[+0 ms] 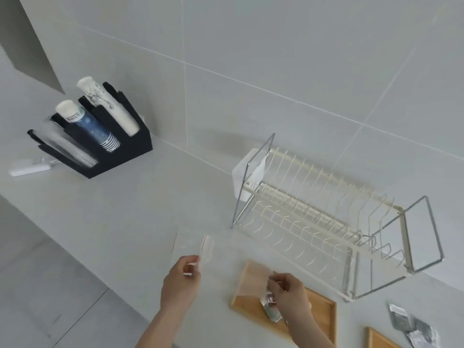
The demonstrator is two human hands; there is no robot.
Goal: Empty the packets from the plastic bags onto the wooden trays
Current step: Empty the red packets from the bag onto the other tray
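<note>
A clear plastic zip bag point(226, 257) with a red seal line is stretched in the air between my hands. My left hand point(181, 280) pinches its left edge, and my right hand point(288, 290) grips its right side above a wooden tray point(321, 315). Silvery packets point(270, 307) hang or lie just under my right hand, over that tray; I cannot tell if they touch it. A second wooden tray point(379, 340) shows at the bottom edge. More grey packets point(414, 325) lie loose on the counter at the right.
A cream wire dish rack point(326, 217) stands behind the trays against the tiled wall. A black cup holder point(100, 136) with stacked paper and plastic cups sits far left. A white power strip point(30, 169) lies beside it. The counter edge drops off at the lower left.
</note>
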